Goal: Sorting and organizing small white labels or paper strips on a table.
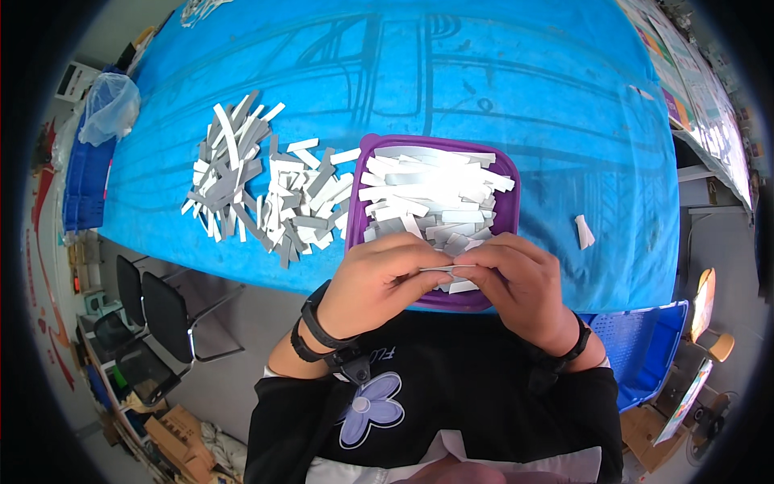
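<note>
Thumbs and forefingers of both hands pinch a thin pale strip [438, 269] over the near side of a purple tray [507, 211]. My left hand [377, 278] grips the strip's left end, and my right hand [520, 278] grips the right end, with the fingertips close together. Many white and grey strips [431, 181] lie heaped in the tray, some partly hidden by my hands. To the left of the tray, a loose pile of similar strips [226, 173] spreads over the cloth up to the tray's side. A few white pieces [584, 231] lie apart to the right.
A blue cloth [524, 64] covers the table. Below its right front edge stands a blue plastic crate [641, 347]. Another blue crate [86, 181] and a clear plastic bag [110, 107] are at the far left. Black chairs [168, 315] stand on the floor at left.
</note>
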`<state>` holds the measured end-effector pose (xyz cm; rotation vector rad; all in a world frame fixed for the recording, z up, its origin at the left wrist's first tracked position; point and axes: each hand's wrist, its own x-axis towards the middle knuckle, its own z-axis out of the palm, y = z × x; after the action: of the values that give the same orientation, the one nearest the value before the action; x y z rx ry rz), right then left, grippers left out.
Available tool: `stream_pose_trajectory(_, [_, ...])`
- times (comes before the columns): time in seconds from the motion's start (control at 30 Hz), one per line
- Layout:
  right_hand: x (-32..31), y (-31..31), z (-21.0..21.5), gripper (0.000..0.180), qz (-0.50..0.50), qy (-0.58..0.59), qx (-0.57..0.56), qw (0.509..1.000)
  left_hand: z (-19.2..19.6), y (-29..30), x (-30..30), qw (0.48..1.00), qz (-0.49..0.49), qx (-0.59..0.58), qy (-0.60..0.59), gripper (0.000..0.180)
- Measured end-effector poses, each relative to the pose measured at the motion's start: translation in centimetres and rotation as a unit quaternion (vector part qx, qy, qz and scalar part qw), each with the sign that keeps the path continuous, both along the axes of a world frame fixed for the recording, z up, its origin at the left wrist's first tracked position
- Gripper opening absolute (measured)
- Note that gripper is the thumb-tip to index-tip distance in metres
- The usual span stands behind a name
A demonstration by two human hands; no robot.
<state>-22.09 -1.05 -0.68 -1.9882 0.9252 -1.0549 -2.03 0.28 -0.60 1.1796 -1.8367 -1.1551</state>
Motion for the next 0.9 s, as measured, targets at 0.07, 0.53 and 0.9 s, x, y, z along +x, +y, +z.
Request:
stream_pose_trajectory(0.07, [0.0,-0.1,-0.1,0.011,0.0,0.039,-0.017,0.999,-0.7,0.1,0.0,0.999,-0.003,-0.048,-0.011,0.016])
stream_pose_trajectory(0.53, [-1.6,0.3,1.0,0.031,-0.027,0.227,-0.021,0.973,-3.2,-2.7,9.2,0.873,0.213,-0.228,-0.375,0.03])
stream_pose_trajectory(0.9, [-2.0,0.4,1.7,0.047,-0.043,0.188,-0.039,0.98,-3.2,-3.1,9.0,0.895,0.253,-0.203,-0.306,0.015])
